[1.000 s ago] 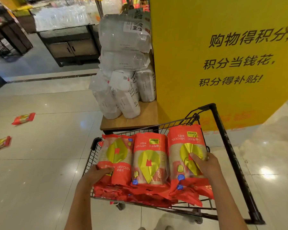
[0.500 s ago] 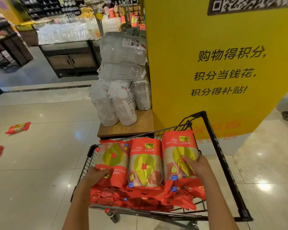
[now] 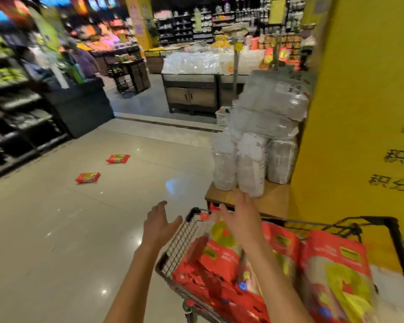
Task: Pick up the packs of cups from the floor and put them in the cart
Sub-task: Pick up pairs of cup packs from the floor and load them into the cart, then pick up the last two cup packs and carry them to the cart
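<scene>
Red packs of cups [image 3: 275, 264] fill the cart [image 3: 184, 238], two more packs [image 3: 103, 167] lie well beyond it, both hands, left hand [image 3: 159, 226] and right hand [image 3: 241, 220], spread empty above its rim

Two bare forearms reach into view from the bottom edge, beside the wire cart [image 3: 180, 241]. No sleeve, watch, ring or glove shows on either. The left hand [image 3: 158, 226], just left of the cart's rim, and the right hand [image 3: 241, 221], above the cart, are both blurred, so finer detail cannot be told.
</scene>
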Available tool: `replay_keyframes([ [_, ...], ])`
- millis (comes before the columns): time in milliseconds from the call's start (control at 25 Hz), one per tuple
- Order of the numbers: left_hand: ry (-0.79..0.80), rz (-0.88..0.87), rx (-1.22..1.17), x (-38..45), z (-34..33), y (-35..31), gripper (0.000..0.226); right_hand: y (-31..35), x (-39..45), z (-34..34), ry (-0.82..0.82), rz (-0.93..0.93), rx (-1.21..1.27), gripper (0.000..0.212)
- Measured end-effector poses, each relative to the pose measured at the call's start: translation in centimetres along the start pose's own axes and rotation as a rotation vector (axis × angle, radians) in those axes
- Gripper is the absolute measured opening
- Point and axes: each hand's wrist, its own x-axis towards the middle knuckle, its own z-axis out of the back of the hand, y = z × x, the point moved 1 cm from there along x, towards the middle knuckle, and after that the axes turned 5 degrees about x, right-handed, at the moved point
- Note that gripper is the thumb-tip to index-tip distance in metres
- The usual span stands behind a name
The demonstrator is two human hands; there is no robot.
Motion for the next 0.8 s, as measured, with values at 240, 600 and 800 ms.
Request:
replay_keyframes([
  [240, -0.377, 0.068, 0.076, 2.2, 9.9, 11.5, 0.076, 14.8, 2.4, -13.0, 0.316, 0.289, -0.085, 0.064],
  [600, -0.403, 0.225, 0.047, 7.2, 20.9, 33.6, 0.075, 30.7, 5.5, -33.5, 0.473, 0.442, -0.205, 0.068],
  [800, -0.435, 0.267, 0.094, 12.6, 25.1, 40.1, 0.073, 36.1, 9.8, -41.5, 0.501, 0.487, -0.298, 0.069],
])
